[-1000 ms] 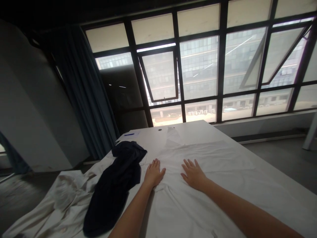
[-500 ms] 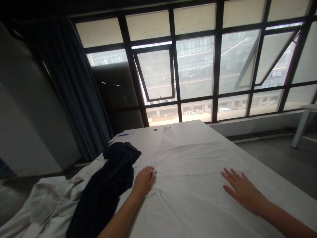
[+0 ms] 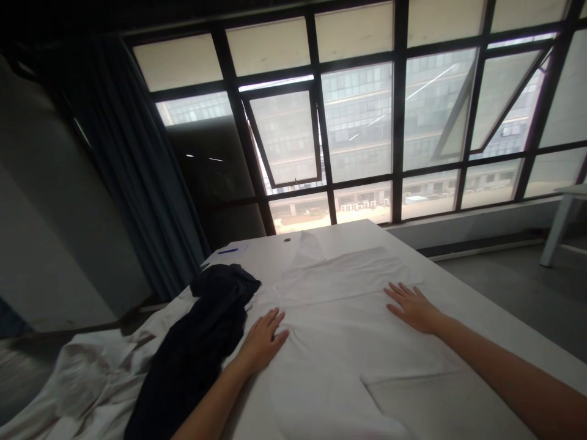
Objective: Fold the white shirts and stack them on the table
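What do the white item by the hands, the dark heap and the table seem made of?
White item: thin, matte fabric, possibly cotton; it creases softly.
Dark heap: matte fabric, fibre unclear; it slumps in folds.
Table: perhaps satin laminate; top smooth and even.

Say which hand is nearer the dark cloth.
Left. The left hand is just right of the dark cloth; the right hand is farther right, across the white cloth.

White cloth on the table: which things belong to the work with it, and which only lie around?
Seem part of the work:
white cloth, spread on the table
left hand, at its left edge
right hand, towards its right side

Seem just lying about:
dark cloth, left of the white one
pale rumpled cloth, farther left
blue pen and paper, far left corner
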`<state>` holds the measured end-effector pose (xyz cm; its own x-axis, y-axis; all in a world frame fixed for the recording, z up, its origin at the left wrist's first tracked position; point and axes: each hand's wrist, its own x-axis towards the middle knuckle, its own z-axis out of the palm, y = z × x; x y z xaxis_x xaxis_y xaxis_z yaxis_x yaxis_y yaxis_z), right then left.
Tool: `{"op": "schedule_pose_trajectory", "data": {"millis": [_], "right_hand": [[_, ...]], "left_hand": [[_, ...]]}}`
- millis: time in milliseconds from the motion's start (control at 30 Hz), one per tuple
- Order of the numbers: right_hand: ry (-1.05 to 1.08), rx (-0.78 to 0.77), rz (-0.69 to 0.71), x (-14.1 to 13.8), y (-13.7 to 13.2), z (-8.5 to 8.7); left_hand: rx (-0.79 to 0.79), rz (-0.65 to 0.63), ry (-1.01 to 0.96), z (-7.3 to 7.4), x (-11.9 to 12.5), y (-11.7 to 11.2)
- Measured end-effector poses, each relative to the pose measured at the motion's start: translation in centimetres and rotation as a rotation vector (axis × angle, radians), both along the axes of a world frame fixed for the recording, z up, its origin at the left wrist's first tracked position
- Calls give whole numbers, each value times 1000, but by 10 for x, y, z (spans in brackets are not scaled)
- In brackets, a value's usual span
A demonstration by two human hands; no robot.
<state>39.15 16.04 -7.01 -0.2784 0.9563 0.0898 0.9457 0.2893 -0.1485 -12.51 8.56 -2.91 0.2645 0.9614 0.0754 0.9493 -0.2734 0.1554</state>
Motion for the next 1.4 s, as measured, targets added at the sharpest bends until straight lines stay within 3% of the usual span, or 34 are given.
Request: {"op": "schedule_pose_trajectory", "data": {"millis": [133,300,467,567,633,800,900,1033,1133,1400], "right_hand": [[-5,-8,-45,-13,26,7],[14,32,-32,-6,27,0],[-21,42,-133,-1,20,-5],[-75,94,-195,-21,10,0],[-77,134,-135,-44,-2,6],[51,56,120,-100,-34,18],[61,-43,185,-104,-40,17],[47,-46,110,-74,-27,8],[25,-11,32,-37,-13,-1],[-82,72,-147,72,-2,-24]], "left_hand": [[58,47,-40,-1,-1,15],[97,97,-25,-6,-5,2],[36,140,79,18,-10,-15],[-11,80,110,35,1,-25],[-22,-7,96,39,16,-32],[-26,-99,48,20,55,-41],[-94,-55,60,8,56,-41],[-170,50,72,8,44,-45],[-161,58,85,16,42,-46],[172,238,147,36,51,-29]]}}
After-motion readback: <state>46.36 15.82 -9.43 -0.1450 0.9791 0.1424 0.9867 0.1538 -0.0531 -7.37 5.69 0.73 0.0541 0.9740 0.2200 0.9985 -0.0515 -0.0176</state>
